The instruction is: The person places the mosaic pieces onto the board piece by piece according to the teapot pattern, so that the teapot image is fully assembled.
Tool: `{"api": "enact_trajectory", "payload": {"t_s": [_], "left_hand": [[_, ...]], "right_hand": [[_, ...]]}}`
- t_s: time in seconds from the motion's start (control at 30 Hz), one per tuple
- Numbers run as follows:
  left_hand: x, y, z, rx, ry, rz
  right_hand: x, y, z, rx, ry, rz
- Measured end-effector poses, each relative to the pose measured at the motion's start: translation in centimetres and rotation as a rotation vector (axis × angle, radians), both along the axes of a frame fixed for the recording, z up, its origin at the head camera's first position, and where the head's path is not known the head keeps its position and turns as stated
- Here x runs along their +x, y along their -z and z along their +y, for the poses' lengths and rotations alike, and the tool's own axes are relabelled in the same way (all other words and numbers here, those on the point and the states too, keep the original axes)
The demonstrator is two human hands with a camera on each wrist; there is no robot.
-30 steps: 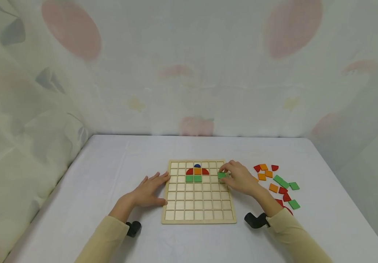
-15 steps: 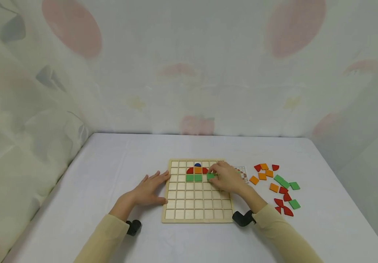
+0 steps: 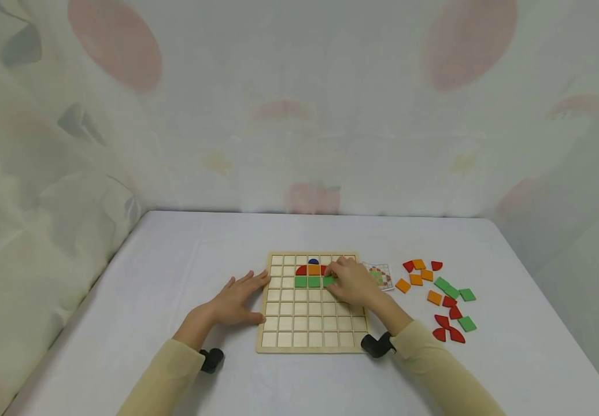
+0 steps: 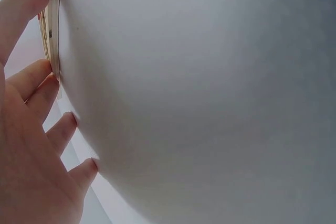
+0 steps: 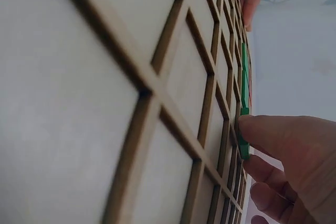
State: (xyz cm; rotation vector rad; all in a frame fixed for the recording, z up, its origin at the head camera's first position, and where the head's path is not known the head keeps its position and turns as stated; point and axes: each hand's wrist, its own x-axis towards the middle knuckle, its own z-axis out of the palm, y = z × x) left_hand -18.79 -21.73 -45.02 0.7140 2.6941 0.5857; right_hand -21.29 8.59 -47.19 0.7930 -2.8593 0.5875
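Note:
A wooden grid board lies flat on the white table. My right hand pinches a green square tile between thumb and fingers over the board's third row. To its left, two green tiles fill neighbouring cells. Above them sit an orange square with a red quarter-round on its left; the red piece on its right is partly hidden by my hand. A blue half-round tops them. My left hand, fingers spread, rests against the board's left edge, its thumb touching the frame.
Right of the board, loose orange tiles, green tiles and red quarter-rounds lie scattered. A printed pattern card sits between them and the board, partly behind my right hand. A patterned cloth hangs behind the table.
My right hand has carried the green tile leftward from the board's right edge to beside the two green tiles. The card has come into view behind it. The left hand stays put.

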Motion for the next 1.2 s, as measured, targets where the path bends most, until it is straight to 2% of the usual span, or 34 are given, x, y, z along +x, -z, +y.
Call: {"api": "enact_trajectory", "payload": {"t_s": [0.5,0.9,1.07,1.2], "left_hand": [[-0.11,0.44,-0.11,0.003,0.007,0.006],[-0.07,0.21,-0.15,0.015,0.011,0.007],[-0.09,0.34,-0.16,0.017,0.009,0.004],[-0.1,0.34,-0.15,0.02,0.005,0.001]], "right_hand": [[0.12,-0.07,-0.21,0.021,0.01,-0.022],[-0.01,0.04,-0.27,0.017,0.014,-0.015],[0.06,0.06,-0.14,-0.007,0.006,0.016],[0.45,-0.2,0.31,-0.069,0.003,0.043]]}}
